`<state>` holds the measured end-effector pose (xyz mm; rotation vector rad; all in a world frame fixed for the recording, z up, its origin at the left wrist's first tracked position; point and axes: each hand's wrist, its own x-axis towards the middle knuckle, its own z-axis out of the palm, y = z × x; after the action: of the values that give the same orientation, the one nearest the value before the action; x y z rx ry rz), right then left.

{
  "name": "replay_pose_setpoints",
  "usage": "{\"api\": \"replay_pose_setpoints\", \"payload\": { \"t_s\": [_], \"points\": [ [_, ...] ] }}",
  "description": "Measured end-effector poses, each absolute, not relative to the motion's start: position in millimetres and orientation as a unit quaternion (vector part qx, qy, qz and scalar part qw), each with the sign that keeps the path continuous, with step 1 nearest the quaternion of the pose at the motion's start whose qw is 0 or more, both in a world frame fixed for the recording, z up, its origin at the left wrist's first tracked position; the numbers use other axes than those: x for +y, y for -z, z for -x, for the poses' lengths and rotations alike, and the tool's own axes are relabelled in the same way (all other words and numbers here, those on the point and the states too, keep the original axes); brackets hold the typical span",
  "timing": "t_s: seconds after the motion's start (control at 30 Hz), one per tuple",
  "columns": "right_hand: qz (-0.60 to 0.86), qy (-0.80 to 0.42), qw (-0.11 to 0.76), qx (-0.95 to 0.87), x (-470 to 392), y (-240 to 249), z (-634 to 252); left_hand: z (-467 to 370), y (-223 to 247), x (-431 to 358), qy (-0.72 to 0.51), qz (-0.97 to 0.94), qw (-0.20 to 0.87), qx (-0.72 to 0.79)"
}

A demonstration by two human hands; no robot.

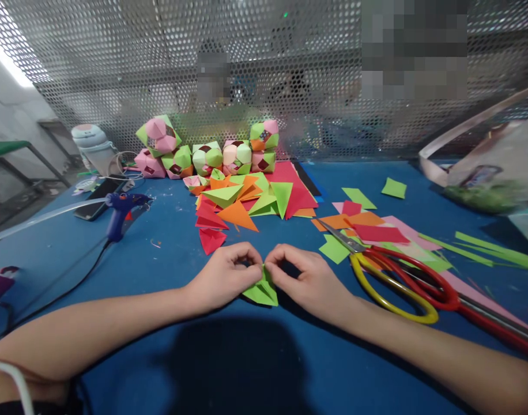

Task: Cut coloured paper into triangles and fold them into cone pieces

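Note:
A small piece of folded green paper (264, 291) is pinched between my two hands, low over the blue table (129, 346). My left hand (227, 274) grips its left and upper side with thumb and forefinger together. On the other side, my right hand (305, 276) pinches the top edge near the same spot. Both hands partly cover the paper. Just beyond them lies a pile of folded paper pieces (238, 214) in orange, green and red. To the right of my right hand rest scissors (393, 288) with red and yellow handles.
Folded paper balls (207, 158) stand stacked along the perforated metal screen (160, 63). A blue glue gun (119, 213) with its cord, a phone (97, 199) and a bottle (93, 150) are at left. Paper scraps (380, 233) and a clear bag (489, 167) lie at right.

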<state>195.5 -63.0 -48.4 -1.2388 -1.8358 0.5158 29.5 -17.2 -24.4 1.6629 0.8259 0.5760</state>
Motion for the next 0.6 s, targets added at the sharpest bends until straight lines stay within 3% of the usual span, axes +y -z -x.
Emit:
{"api": "replay_pose_setpoints", "payload": {
  "t_s": [0.3,0.6],
  "points": [
    [0.499,-0.273,0.418,-0.708,-61.1,42.7,-196.0,-27.6,26.4,-13.8,-0.329,-0.712,0.488,0.383],
    [0.541,-0.248,0.426,-0.682,-56.0,50.6,-198.5,-27.8,28.7,-12.9,-0.316,-0.666,0.554,0.388]
  ]
}}
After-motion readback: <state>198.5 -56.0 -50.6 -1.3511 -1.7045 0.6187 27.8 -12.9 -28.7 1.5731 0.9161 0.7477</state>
